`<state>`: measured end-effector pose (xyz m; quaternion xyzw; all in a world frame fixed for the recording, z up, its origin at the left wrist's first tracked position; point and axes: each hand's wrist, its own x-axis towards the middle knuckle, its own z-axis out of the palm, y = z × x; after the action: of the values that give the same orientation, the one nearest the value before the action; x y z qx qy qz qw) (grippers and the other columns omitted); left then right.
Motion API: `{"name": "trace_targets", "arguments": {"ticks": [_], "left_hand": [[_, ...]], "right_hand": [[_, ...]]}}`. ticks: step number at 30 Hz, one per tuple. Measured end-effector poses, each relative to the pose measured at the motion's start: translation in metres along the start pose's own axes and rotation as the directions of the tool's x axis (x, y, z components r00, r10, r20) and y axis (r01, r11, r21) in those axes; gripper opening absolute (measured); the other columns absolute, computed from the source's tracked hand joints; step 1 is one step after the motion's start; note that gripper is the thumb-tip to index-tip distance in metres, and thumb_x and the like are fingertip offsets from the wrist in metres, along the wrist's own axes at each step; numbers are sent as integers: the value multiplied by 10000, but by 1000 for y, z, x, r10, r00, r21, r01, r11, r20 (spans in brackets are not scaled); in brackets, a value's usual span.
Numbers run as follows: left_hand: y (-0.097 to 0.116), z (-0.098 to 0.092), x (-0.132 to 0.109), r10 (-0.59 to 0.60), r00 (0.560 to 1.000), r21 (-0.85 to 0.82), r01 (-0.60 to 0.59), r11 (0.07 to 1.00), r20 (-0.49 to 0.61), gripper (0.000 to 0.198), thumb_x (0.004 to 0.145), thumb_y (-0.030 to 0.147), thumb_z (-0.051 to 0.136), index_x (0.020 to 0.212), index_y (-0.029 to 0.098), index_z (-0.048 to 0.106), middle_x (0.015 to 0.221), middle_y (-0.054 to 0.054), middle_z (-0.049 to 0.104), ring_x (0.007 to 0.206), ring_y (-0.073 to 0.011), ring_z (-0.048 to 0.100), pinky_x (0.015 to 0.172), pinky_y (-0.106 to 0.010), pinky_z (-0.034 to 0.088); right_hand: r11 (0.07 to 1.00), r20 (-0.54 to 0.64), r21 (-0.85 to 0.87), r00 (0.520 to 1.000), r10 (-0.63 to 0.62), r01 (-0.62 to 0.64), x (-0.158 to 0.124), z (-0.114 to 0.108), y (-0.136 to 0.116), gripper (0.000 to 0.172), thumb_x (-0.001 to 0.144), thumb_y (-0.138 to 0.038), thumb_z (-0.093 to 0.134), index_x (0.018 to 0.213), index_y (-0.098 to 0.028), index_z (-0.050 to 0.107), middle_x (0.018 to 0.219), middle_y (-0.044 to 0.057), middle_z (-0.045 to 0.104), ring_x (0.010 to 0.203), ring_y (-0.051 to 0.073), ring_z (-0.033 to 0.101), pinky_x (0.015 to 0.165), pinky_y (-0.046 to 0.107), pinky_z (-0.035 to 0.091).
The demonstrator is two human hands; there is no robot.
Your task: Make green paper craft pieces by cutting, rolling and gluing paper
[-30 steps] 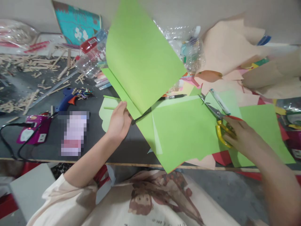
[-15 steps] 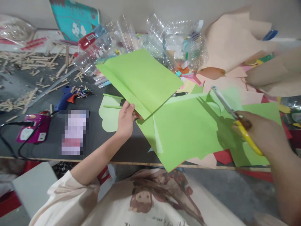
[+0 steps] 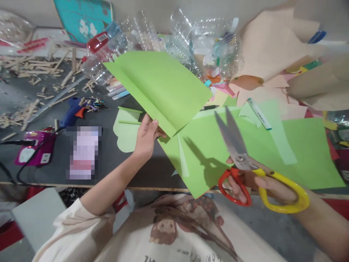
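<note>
My left hand (image 3: pixel 145 138) pinches the lower corner of a creased sheet of green paper (image 3: pixel 163 83), its thumb on top, and the sheet is raised over the table. In my right hand (image 3: pixel 253 178) is a pair of scissors (image 3: pixel 241 159) with one red and one yellow handle loop; fingers pass through the loops. The blades stand slightly apart, pointing up and away, with nothing between them. Below them lies more green paper (image 3: pixel 207 145), where the scissors cast a shadow. A marker (image 3: pixel 260 114) rests on the paper beyond my right hand.
A hot glue gun (image 3: pixel 71 112), a purple box with a cable (image 3: pixel 35 147) and a blurred-out phone (image 3: pixel 84 153) are at left. Pale green cut-outs (image 3: pixel 127 134) sit by my left hand. Clear plastic bottles (image 3: pixel 180 43) and wood sticks (image 3: pixel 40 67) crowd the back; brown paper (image 3: pixel 267 47) stands right.
My right hand has come left and toward me, turning the scissors so their blades show apart. The green sheet in my left hand has tilted up and bent more.
</note>
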<state>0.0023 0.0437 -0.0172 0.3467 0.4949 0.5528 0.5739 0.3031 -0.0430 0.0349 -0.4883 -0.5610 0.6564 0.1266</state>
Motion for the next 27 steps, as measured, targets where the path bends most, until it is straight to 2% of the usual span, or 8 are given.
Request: {"name": "trace_targets", "arguments": {"ticks": [2,3,6,9,12,15,23,27], "left_hand": [[1,0,-1,-7,1000,-7,7,1000,10,353,729,456,734,985,251,604,659,44,579,493,-85,533,480,-197,467],[1,0,-1,-12,1000,-9,12,1000,16,358,728,459,734,987,250,602,658,43,582,500,-89,542,483,-198,466],[1,-2,-1,-34,999,-12,34,999,43,360,745,448,713,1022,250,597,668,35,599,527,-103,570,511,-215,476],[1,-3,0,-40,997,-42,43,998,68,386,745,439,712,1060,256,584,682,32,617,547,-114,590,536,-229,490],[2,-3,0,-43,996,-61,48,997,84,408,736,445,723,1067,261,573,678,34,627,531,-112,591,520,-225,483],[3,-2,-1,-55,993,-44,60,997,106,418,723,461,731,1052,262,567,694,37,639,504,-103,581,496,-221,472],[4,-2,-3,-83,982,-53,94,994,167,377,746,432,719,1034,258,549,636,51,630,507,-114,605,505,-231,497],[2,-4,-3,-86,980,-47,96,994,181,385,741,449,725,1020,250,549,667,45,650,503,-108,606,494,-227,498]], "right_hand": [[976,72,218,997,9,-24,4,11,-13,451,853,-673,418,1048,-275,500,736,14,605,496,142,556,490,280,476],[976,50,215,998,24,-34,6,16,-19,414,853,-657,450,969,-263,504,703,-1,575,482,123,518,447,244,429],[996,-23,5,996,86,-86,10,25,-32,409,832,-650,500,859,-243,472,524,-64,449,387,83,365,361,196,280],[978,-11,-116,984,176,-176,12,29,-37,439,815,-676,491,852,-242,442,421,-96,366,338,78,287,325,194,202],[964,-37,-145,975,221,-224,16,30,-38,468,807,-707,461,836,-242,424,416,-94,371,332,82,295,319,200,225],[969,-45,-140,979,200,-204,20,30,-40,460,804,-707,464,827,-249,424,437,-90,385,339,83,307,320,202,243],[979,5,-41,980,201,-201,27,41,-44,464,820,-717,428,813,-254,416,418,-99,384,349,89,359,372,209,329],[978,15,-30,978,208,-208,30,43,-44,454,813,-704,456,800,-252,420,488,-72,451,381,94,419,360,200,321]]}}
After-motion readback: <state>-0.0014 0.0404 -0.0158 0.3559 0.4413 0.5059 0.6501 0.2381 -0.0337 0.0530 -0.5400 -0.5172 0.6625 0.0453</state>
